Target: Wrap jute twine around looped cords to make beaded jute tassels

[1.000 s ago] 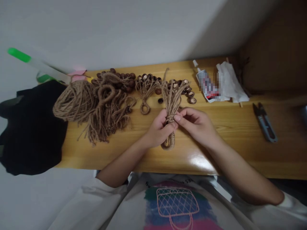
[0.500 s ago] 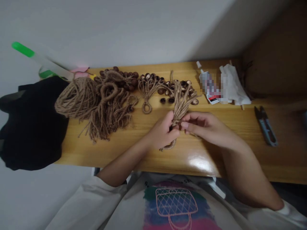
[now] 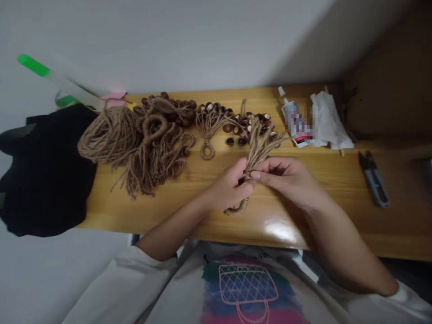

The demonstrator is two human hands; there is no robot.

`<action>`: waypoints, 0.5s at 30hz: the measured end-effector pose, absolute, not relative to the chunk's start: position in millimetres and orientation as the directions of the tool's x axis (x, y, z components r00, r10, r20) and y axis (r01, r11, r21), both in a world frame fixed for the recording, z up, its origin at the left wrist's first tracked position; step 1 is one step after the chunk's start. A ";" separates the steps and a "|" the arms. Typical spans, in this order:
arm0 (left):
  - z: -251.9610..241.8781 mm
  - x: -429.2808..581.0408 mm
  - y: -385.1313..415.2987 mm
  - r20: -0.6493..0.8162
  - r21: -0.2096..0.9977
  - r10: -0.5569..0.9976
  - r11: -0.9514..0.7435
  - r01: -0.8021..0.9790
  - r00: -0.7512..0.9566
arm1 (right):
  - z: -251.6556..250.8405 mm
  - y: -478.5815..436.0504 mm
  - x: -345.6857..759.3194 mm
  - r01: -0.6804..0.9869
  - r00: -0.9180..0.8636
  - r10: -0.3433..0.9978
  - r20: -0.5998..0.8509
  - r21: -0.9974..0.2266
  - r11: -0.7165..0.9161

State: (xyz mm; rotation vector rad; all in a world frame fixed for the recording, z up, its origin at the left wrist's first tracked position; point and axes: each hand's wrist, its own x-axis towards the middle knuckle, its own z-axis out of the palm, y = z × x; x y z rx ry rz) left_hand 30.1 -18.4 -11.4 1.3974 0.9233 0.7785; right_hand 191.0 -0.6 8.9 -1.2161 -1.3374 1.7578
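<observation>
A bundle of brown jute cords (image 3: 259, 146) fans out away from me above my hands, and its wrapped loop (image 3: 240, 208) hangs below them. My left hand (image 3: 234, 182) is closed around the bundle just above the loop. At the binding, my right hand (image 3: 281, 175) pinches with thumb and fingertips; exactly which strand it grips is hidden. Behind the bundle lie dark halved nut shells (image 3: 248, 123). A corded loop with shells (image 3: 207, 148) rests beyond my left hand.
On the left are a ball of jute cord (image 3: 110, 135), a heap of wrapped cord loops (image 3: 155, 153) and black cloth (image 3: 50, 175). A glue tube (image 3: 293, 119), a white wrapped packet (image 3: 329, 117) and thread snips (image 3: 374, 180) lie on the wooden table (image 3: 162, 220) to the right.
My right fingertips have moved slightly left, closer against the binding. The cord ends tilt a bit farther right, while my left hand keeps its hold.
</observation>
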 end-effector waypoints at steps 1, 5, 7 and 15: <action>-10.8 30.3 -18.5 -0.078 0.997 0.883 0.074 0.026 0.463 | 9.4 -0.5 191.3 0.055 -0.394 0.868 -0.302 -0.951 -0.306; -9.9 30.2 -18.8 -0.074 0.984 0.868 0.145 -0.108 0.492 | 11.0 -1.0 190.6 0.039 -0.421 0.853 -0.309 -0.945 -0.324; -9.9 29.5 -18.7 -0.046 0.987 0.864 0.118 -0.113 0.502 | 11.1 -1.5 190.6 0.042 -0.427 0.838 -0.340 -0.933 -0.358; -7.2 24.8 -19.2 -0.106 0.984 0.801 0.171 -0.055 0.589 | 11.4 -2.2 193.3 -0.011 -0.473 0.782 -0.406 -0.885 -0.466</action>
